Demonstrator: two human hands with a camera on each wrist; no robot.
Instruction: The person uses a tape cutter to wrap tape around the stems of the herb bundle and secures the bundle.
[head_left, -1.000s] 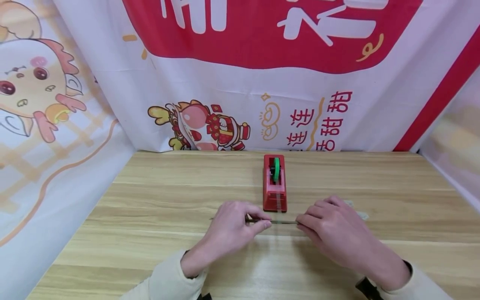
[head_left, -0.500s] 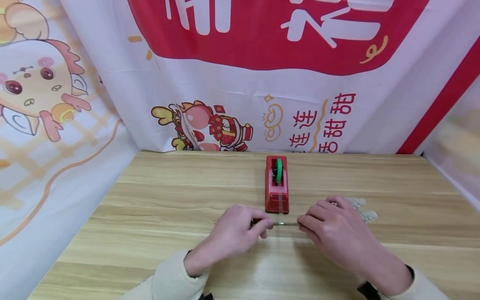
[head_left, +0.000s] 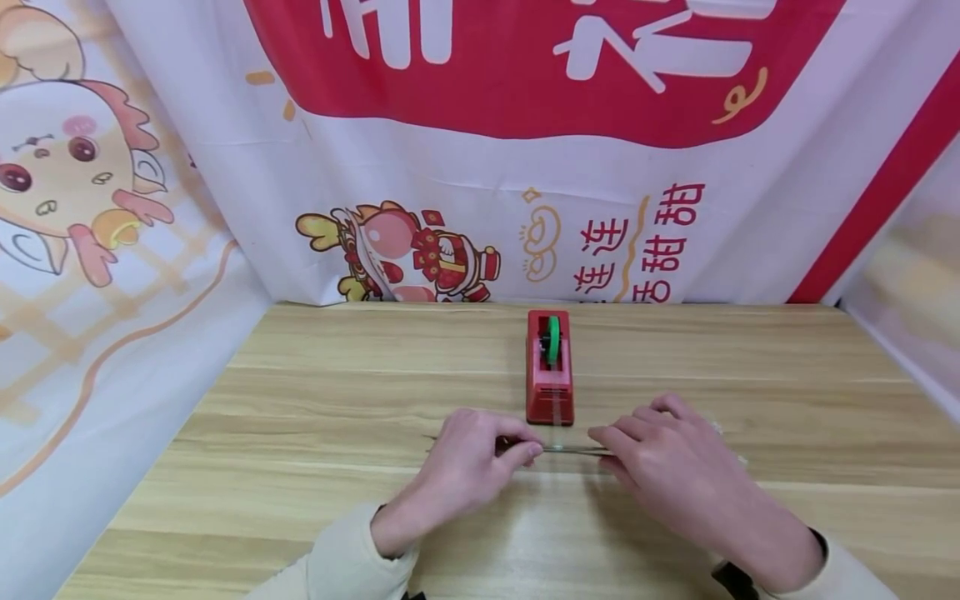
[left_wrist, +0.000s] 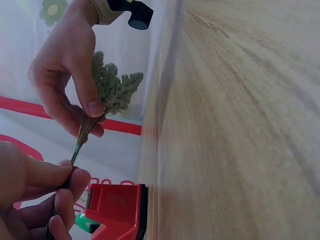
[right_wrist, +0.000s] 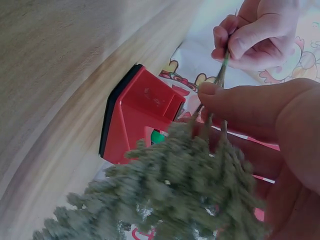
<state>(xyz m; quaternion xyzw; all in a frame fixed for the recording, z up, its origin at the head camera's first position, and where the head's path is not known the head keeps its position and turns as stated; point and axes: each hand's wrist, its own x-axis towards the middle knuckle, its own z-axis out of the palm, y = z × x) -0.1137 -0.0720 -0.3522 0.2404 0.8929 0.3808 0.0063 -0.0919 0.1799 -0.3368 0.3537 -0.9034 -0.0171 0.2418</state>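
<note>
A bunch of dried flower sprigs with fluffy grey-green heads (right_wrist: 170, 190) is held level above the table. My left hand (head_left: 476, 454) pinches the thin stems (head_left: 573, 450) at their lower part, thumb against fingers. Nearer the heads, my right hand (head_left: 660, 458) grips the same stems between thumb and fingers, as the left wrist view shows. A strip of clear tape (head_left: 557, 435) runs between the red tape dispenser (head_left: 550, 404) and the stems, crossing them in the gap between the hands. In the head view the right hand hides most of the flower heads.
Just beyond the hands, the dispenser stands on the wooden table (head_left: 360, 375), with a green roll core (head_left: 553, 340) in its top. A white and red printed cloth (head_left: 465, 158) hangs behind the table, and more printed cloth covers the left side.
My right hand's fingers have shifted slightly on the stems, and fewer flower heads show past it than half a second ago. My left hand keeps its pinch. The head view sways a little.
</note>
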